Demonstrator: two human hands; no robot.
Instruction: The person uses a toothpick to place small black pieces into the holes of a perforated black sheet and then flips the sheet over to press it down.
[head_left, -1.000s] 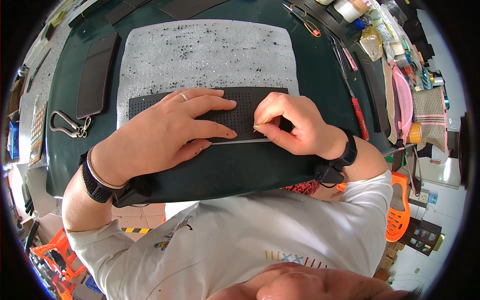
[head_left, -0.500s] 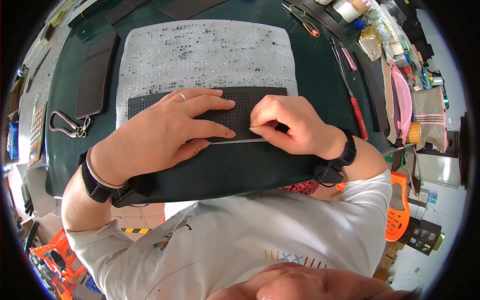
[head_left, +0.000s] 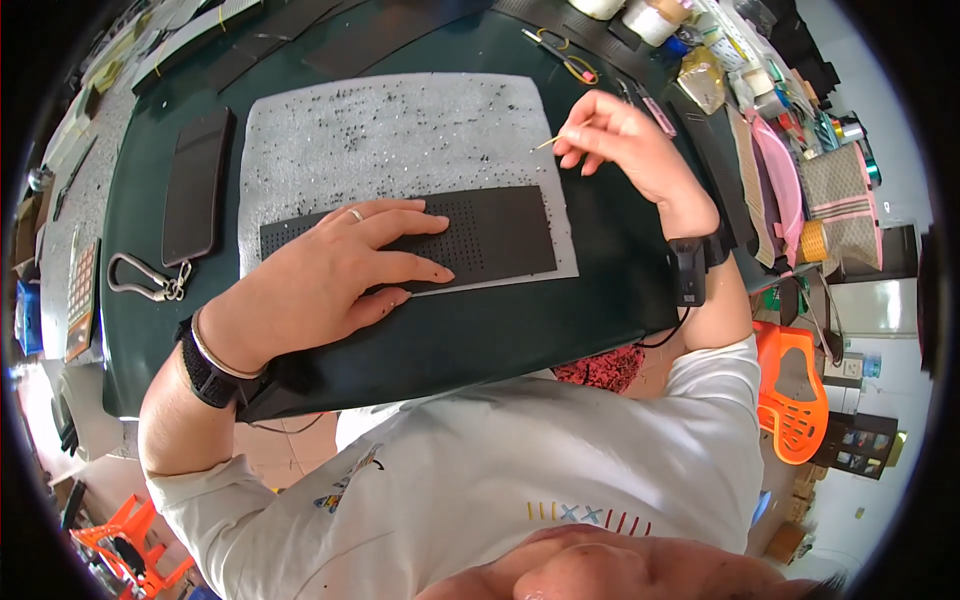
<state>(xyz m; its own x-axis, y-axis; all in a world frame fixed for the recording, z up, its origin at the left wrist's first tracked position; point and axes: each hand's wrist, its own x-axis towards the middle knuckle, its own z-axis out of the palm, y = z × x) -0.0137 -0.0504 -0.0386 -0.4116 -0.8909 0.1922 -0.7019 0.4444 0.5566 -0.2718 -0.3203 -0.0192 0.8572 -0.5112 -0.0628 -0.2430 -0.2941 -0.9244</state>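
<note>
- While the left hand [head_left: 330,275] lies flat with fingers spread, it presses down on the black strip [head_left: 470,235], covering that strip's left half.
- Dotted with rows of small holes, the strip runs left to right, its long axis across the person's body, and it lies on the near edge of the grey mat [head_left: 400,140].
- Both mat and strip rest on the dark green table [head_left: 600,270]; the mat's surface beyond the strip is peppered with tiny black specks.
- Raised up and to the right of the strip, well apart from it, the right hand [head_left: 625,145] pinches a thin pale needle-like stick [head_left: 548,143] between thumb and fingertips, its tip pointing left toward the mat's right edge.
- Of the two hands the left is the nearer to the strip, touching it; the bare right end of the strip lies below and left of the right hand.
- Left of the strip lie a metal clip [head_left: 140,280] and a flat black case [head_left: 195,185].
- Beyond the mat's far right corner lie small scissors [head_left: 560,55].
</note>
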